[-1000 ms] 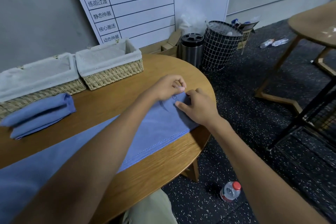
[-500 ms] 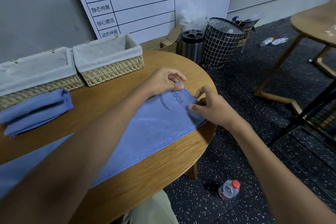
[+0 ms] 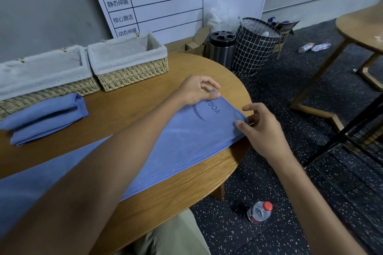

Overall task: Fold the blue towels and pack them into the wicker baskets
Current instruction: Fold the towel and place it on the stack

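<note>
At table's rounded end, left hand [image 3: 194, 90] and right hand [image 3: 262, 128] pinching spread blue towel's [image 3: 186, 147] far corners, folded towel [image 3: 44, 117] well left.

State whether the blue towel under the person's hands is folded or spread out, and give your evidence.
Spread out. The blue towel lies flat in a long strip across the wooden table, while the left hand and right hand pinch its far corners.

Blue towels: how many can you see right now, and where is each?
2. One folded towel lies on the table's left, in front of the left basket. One spread towel lies across the table, its far corners pinched by the left hand and right hand. The baskets' interiors are partly hidden.
</note>
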Demonstrator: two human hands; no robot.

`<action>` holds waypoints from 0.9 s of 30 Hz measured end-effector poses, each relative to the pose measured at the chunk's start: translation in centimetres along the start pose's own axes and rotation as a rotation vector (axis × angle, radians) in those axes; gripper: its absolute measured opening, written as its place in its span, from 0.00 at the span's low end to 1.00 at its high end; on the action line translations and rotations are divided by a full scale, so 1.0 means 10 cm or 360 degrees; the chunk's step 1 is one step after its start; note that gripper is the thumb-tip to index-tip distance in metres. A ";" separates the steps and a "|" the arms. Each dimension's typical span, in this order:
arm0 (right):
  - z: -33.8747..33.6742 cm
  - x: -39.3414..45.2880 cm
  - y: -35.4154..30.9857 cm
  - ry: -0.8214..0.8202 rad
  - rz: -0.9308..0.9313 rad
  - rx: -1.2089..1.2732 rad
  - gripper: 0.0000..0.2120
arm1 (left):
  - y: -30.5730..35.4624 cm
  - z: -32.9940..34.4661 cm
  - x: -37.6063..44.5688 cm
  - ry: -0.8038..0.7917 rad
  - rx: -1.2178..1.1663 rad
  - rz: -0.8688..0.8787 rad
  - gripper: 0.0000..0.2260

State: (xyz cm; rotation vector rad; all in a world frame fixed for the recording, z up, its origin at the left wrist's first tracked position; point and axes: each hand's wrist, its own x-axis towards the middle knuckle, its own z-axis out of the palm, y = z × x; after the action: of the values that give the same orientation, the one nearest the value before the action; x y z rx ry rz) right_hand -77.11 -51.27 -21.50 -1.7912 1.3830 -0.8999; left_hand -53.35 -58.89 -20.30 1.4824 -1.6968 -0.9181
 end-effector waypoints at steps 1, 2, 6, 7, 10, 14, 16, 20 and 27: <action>0.00 -0.02 -0.01 0.0034 -0.0005 0.0090 0.17 | 0.02 0.00 -0.01 0.0041 -0.0024 0.0022 0.13; 0.00 -0.04 -0.02 0.0057 -0.0020 0.0174 0.17 | 0.04 -0.02 -0.04 0.0079 -0.0043 0.0043 0.13; 0.09 -0.15 -0.20 0.0177 -0.0122 0.0512 0.18 | 0.15 -0.19 -0.24 0.0158 -0.0205 0.0040 0.09; 0.13 -0.17 -0.27 0.0226 -0.0169 0.0566 0.18 | 0.18 -0.26 -0.31 0.0161 -0.0265 0.0028 0.08; 0.29 -0.26 -0.57 0.0297 -0.0379 0.0594 0.19 | 0.22 -0.52 -0.57 0.0196 -0.0418 0.0022 0.08; 0.56 -0.47 -1.09 0.0258 -0.0617 0.0561 0.20 | 0.31 -0.95 -1.05 0.0308 -0.0590 0.0075 0.10; 0.72 -0.58 -1.34 0.0187 -0.0704 0.0564 0.21 | 0.33 -1.18 -1.31 0.0332 -0.0657 0.0099 0.11; 1.18 -0.91 -1.95 0.0006 -0.0889 0.0642 0.21 | 0.33 -1.81 -2.08 0.0496 -0.0706 0.0156 0.12; 2.04 -1.59 -2.94 -0.0281 -0.1121 0.0765 0.22 | 0.19 -2.76 -3.50 0.0761 -0.0507 0.0094 0.16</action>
State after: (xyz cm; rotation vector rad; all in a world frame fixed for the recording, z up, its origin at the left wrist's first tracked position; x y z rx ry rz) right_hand -48.32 -27.94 -9.00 -1.9126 0.3473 -1.2571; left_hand -26.84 -25.75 -6.37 1.2999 -1.1800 -0.6926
